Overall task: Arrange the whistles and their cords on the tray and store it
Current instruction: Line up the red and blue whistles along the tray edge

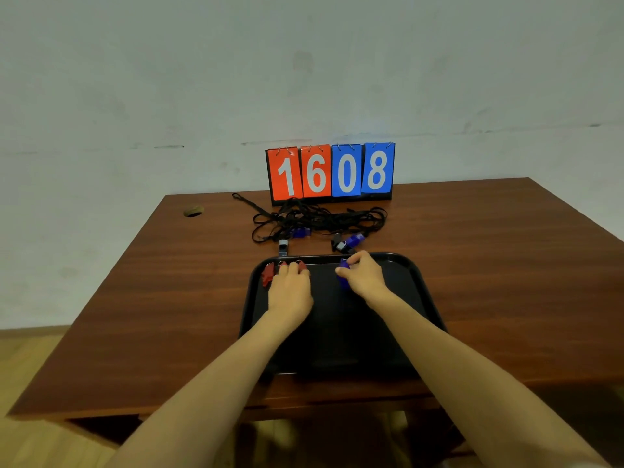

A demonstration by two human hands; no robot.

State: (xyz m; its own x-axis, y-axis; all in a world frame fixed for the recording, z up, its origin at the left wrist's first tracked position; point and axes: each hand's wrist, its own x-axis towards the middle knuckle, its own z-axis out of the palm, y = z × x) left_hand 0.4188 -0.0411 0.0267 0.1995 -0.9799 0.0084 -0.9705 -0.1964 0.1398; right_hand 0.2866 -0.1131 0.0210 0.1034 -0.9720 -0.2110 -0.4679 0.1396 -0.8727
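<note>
A black tray lies on the brown table. Red whistles lie in a row along its far left edge. My left hand rests on them with straight fingers. My right hand pinches a blue whistle at the far middle of the tray. Behind the tray a tangle of black cords lies with more blue whistles and a silver whistle.
A flip scoreboard reading 1608 stands at the table's back edge against the wall. A round cable hole is at the back left of the table. Floor shows left of the table.
</note>
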